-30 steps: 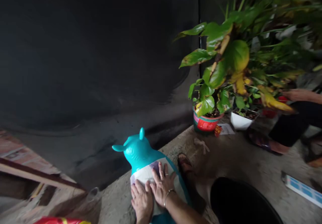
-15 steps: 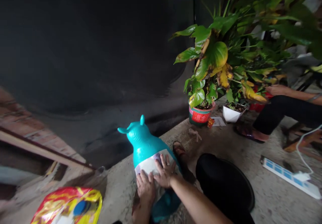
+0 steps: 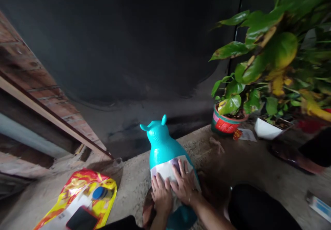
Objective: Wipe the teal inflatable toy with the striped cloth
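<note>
A glossy turquoise animal figure (image 3: pixel 162 150) with two small ears stands on the concrete, its head toward the dark wall. Across its back lies a white sheet (image 3: pixel 165 169) with purple patches. My left hand (image 3: pixel 162 192) rests flat on the sheet's left part, fingers stretched forward. Beside it my right hand (image 3: pixel 184 183) presses on the sheet with its fingers spread. Neither hand grips anything. The figure's lower body is partly hidden by my forearms.
At lower left a red and yellow plastic bag (image 3: pixel 110 209) bears a blue-capped container (image 3: pixel 99 192) and a dark phone-like slab (image 3: pixel 82 219). Potted plants (image 3: pixel 227 125) and a white pot (image 3: pixel 269 130) stand at right, near another person's foot (image 3: pixel 292 157). A power strip (image 3: pixel 320 206) lies lower right.
The view has swung left, so the figure and plants appear farther right and more of the bag and brick wall shows. Both hands stay on the sheet, with little visible shift.
</note>
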Demonstrator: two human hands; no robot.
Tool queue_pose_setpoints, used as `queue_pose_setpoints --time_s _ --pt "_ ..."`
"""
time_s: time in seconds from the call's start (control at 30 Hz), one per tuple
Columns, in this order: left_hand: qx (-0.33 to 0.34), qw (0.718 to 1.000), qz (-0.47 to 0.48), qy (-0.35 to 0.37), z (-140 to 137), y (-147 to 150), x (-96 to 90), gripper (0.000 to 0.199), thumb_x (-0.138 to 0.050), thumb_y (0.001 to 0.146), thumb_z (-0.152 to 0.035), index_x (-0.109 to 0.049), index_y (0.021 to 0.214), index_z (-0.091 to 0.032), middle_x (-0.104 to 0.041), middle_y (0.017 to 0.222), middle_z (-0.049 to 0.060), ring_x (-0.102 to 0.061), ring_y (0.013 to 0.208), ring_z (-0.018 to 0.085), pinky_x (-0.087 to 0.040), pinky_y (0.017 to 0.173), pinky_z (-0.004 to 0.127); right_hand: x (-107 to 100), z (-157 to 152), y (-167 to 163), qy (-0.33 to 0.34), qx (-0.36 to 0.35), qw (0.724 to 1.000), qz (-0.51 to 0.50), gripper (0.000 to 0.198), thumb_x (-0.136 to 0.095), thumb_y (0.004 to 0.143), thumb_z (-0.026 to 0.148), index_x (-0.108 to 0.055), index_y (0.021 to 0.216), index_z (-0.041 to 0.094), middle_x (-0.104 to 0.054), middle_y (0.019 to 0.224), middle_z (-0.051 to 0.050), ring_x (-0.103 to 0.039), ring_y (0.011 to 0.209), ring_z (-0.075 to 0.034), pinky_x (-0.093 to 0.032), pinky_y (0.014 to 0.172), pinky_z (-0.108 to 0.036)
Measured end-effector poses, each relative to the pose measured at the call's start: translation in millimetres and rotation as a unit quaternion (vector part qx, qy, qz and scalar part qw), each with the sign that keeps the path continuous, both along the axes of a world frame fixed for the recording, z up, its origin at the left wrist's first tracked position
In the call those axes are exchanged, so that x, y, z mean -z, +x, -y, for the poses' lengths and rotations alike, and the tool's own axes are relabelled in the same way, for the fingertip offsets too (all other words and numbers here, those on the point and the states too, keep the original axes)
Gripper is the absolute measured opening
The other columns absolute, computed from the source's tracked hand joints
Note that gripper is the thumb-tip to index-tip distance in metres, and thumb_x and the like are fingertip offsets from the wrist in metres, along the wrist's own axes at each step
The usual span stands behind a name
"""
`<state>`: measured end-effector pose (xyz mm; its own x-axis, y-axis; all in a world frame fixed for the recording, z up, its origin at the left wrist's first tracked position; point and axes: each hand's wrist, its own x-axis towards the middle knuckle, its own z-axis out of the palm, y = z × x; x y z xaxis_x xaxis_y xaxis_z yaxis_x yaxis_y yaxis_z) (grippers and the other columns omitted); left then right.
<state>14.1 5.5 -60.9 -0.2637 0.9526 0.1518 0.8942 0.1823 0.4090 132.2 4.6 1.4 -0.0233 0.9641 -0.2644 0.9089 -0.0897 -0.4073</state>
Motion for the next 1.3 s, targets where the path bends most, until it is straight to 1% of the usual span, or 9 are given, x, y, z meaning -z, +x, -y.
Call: queue_pose_setpoints --time_s 0.1,0.2,0.4,0.53,0.77,0.93,1.07,1.17,1.3 --pt "-0.030 0.998 0.001 -0.055 -13 3 -6.3 0.059 -0.024 0.096 -0.039 -0.038 0.142 -0.004 -0.037 0.150 0.023 -0.037 0.139 0.034 -0.045 0.105 0.056 12 -10 -2 0.050 0.017 0.998 0.014 0.060 -0.039 0.093 0.039 -0.023 0.151 0.035 0.001 0.161 -0.006 0.001 0.147 -0.039 -0.014 0.112 -0.071" --pt "-0.025 0.993 0.005 -0.113 -40 5 -16.5 0.060 -0.022 0.096 -0.040 -0.030 0.146 -0.006 -0.030 0.154 0.022 -0.031 0.142 0.033 -0.040 0.109 0.057 12 -41 -2 0.060 0.005 0.998 0.022 0.059 -0.038 0.092 0.035 -0.024 0.149 0.039 0.005 0.161 -0.001 0.001 0.147 -0.038 -0.018 0.112 -0.070" --pt "-0.031 0.993 0.023 -0.113 -109 0 -19.6 0.067 -0.015 0.096 -0.046 -0.021 0.149 -0.006 -0.022 0.157 0.021 -0.020 0.147 0.031 -0.033 0.113 0.058 12 -113 -5 0.063 0.002 0.998 0.019 0.059 -0.036 0.094 0.035 -0.019 0.150 0.042 0.008 0.161 0.003 0.004 0.148 -0.036 -0.018 0.112 -0.071" --pt "-0.027 0.992 0.043 -0.116 -128 -6 -19.3 0.066 -0.015 0.095 -0.045 -0.019 0.150 -0.008 -0.020 0.159 0.018 -0.018 0.147 0.030 -0.029 0.116 0.058 23 -127 -10 0.083 0.003 0.996 0.012 0.058 -0.035 0.095 0.038 -0.017 0.150 0.040 0.009 0.160 0.001 0.005 0.148 -0.032 -0.016 0.113 -0.070" --pt "-0.028 0.986 0.071 -0.146 -102 -14 -29.6 0.062 -0.025 0.094 -0.037 -0.022 0.149 -0.009 -0.023 0.158 0.015 -0.024 0.146 0.024 -0.036 0.115 0.044 20 -90 -22 0.080 0.030 0.996 0.035 0.061 -0.039 0.093 0.036 -0.017 0.150 0.040 -0.002 0.160 -0.002 -0.004 0.147 -0.034 -0.024 0.109 -0.072" --pt "0.011 0.995 -0.004 -0.103 -41 -13 -0.5 0.056 -0.037 0.088 -0.030 -0.043 0.142 -0.017 -0.041 0.150 0.011 -0.032 0.142 0.027 -0.044 0.109 0.050 42 -26 -14 0.080 0.007 0.993 0.082 0.068 -0.052 0.084 0.038 -0.026 0.148 0.039 -0.010 0.158 -0.004 -0.013 0.145 -0.038 -0.033 0.101 -0.073" --pt "0.003 0.998 -0.032 -0.056 -8 -12 24.4 0.060 -0.042 0.086 -0.035 -0.038 0.145 -0.023 -0.048 0.145 0.008 -0.036 0.140 0.029 -0.044 0.110 0.054 74 7 -8 0.133 0.006 0.984 0.117 0.067 -0.054 0.082 0.038 -0.030 0.145 0.041 -0.023 0.155 -0.003 -0.021 0.143 -0.040 -0.042 0.093 -0.071" --pt "0.004 0.996 -0.042 -0.072 -8 -11 28.4 0.058 -0.039 0.087 -0.034 -0.039 0.144 -0.023 -0.043 0.148 0.007 -0.034 0.141 0.029 -0.042 0.110 0.055 85 8 -7 0.146 0.014 0.982 0.123 0.065 -0.052 0.083 0.038 -0.028 0.144 0.044 -0.026 0.154 -0.002 -0.021 0.143 -0.042 -0.042 0.090 -0.074" --pt "-0.021 0.988 -0.035 -0.151 -29 -7 12.4 0.057 -0.024 0.093 -0.033 -0.034 0.146 -0.015 -0.029 0.156 0.011 -0.028 0.144 0.028 -0.038 0.112 0.056 73 -14 -5 0.110 -0.004 0.989 0.098 0.067 -0.049 0.086 0.040 -0.023 0.147 0.043 -0.018 0.157 -0.002 -0.015 0.145 -0.041 -0.037 0.096 -0.074"
